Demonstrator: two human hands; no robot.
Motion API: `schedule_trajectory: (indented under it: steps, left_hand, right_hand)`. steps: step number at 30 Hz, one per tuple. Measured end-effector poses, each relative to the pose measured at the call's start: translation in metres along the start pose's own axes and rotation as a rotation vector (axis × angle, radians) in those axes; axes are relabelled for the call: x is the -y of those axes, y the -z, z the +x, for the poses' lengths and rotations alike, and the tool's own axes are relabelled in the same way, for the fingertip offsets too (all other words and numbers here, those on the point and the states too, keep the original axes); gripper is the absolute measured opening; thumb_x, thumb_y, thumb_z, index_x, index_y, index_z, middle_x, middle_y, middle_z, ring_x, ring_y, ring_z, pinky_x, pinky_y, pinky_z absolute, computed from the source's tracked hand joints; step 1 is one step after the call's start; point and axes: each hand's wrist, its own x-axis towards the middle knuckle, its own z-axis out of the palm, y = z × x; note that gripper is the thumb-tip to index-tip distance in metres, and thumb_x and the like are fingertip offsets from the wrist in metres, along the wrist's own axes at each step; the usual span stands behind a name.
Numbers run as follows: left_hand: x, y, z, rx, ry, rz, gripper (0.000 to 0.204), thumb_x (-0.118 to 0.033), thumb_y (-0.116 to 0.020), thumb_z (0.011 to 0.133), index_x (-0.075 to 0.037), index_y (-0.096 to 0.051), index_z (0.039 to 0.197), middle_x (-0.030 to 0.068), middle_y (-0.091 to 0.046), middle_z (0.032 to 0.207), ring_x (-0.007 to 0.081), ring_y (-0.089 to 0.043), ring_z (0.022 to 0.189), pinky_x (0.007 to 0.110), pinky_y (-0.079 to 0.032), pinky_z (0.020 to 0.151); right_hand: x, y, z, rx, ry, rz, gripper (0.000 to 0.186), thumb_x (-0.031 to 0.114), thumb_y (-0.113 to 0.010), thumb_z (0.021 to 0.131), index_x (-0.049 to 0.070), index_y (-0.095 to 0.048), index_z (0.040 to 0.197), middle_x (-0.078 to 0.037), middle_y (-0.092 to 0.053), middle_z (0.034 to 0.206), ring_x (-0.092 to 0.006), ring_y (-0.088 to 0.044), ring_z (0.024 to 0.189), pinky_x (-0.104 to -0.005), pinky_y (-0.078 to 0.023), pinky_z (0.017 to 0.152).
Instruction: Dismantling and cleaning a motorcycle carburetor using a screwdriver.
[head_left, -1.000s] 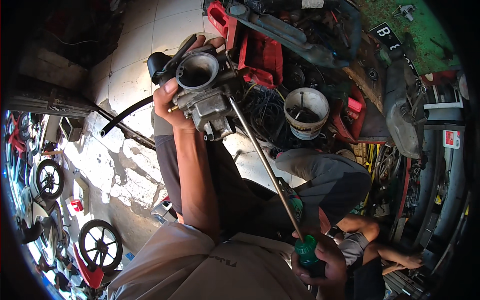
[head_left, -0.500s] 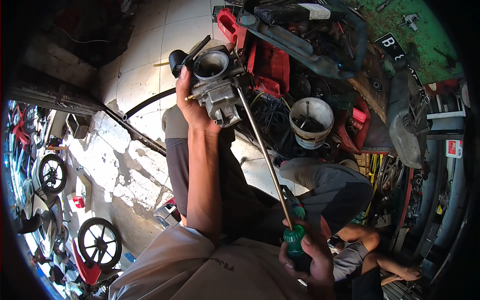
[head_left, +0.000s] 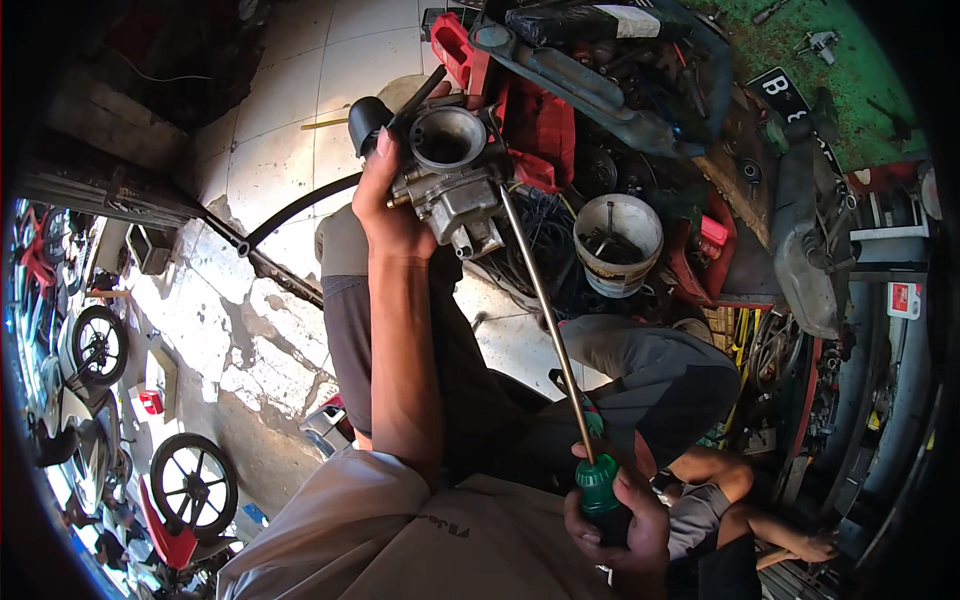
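A grey metal carburetor [head_left: 466, 200] is raised in my left hand [head_left: 384, 205], its round intake mouth facing up toward me. My thumb lies along its side and the other fingers are mostly hidden behind it. A black hose [head_left: 300, 208] runs from the carburetor down to the left. My right hand [head_left: 622, 515] is wrapped round the green and black handle of a long screwdriver [head_left: 545, 310]. The screwdriver's shaft slants up to the left, and its tip meets the right side of the carburetor's lower body; the exact contact spot is too small to make out.
To the right stands a white bucket [head_left: 619, 240] with metal parts inside. Behind it lie red plastic pieces [head_left: 540, 135] and a cluttered parts tray [head_left: 640, 70]. Another person's bare legs [head_left: 715, 475] show at lower right. A spoked wheel [head_left: 193, 485] is at lower left.
The carburetor and my left hand have shifted slightly right, with the carburetor's mouth turned a little. The screwdriver and my right hand have moved slightly right too, the tip staying at the carburetor.
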Motion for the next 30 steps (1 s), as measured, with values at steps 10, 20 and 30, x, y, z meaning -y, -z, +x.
schedule_trajectory:
  steps: [10,20,30]
  left_hand:
    - [0.002,-0.01,0.001,-0.013,0.036,0.09,0.062,-0.034,-0.049,0.073,0.013,-0.049,0.115,0.0233,-0.059,0.107,0.0265,-0.061,0.091,0.033,-0.049,0.082]
    - [-0.001,-0.01,0.0,-0.047,0.017,0.087,0.06,-0.035,-0.05,0.078,0.01,-0.047,0.118,0.0236,-0.059,0.106,0.0271,-0.062,0.091,0.035,-0.049,0.083]
    - [-0.003,-0.013,-0.006,-0.051,0.071,0.103,0.055,-0.03,-0.046,0.081,0.008,-0.046,0.121,0.0206,-0.061,0.102,0.0254,-0.063,0.085,0.033,-0.051,0.078]
  right_hand:
    - [-0.01,0.006,-0.001,-0.045,-0.024,-0.028,0.051,0.036,-0.044,0.092,0.007,-0.034,0.132,-0.016,-0.048,0.065,-0.0084,-0.031,0.036,-0.0198,-0.024,0.033]
    - [-0.013,0.009,0.003,-0.021,-0.011,-0.037,0.052,0.036,-0.045,0.091,0.006,-0.033,0.133,-0.017,-0.048,0.066,-0.0082,-0.03,0.034,-0.0196,-0.023,0.033]
    - [-0.009,0.021,0.003,-0.053,0.006,0.016,0.049,0.031,-0.046,0.091,0.003,-0.036,0.13,-0.02,-0.052,0.069,-0.0104,-0.039,0.04,-0.0191,-0.025,0.032]
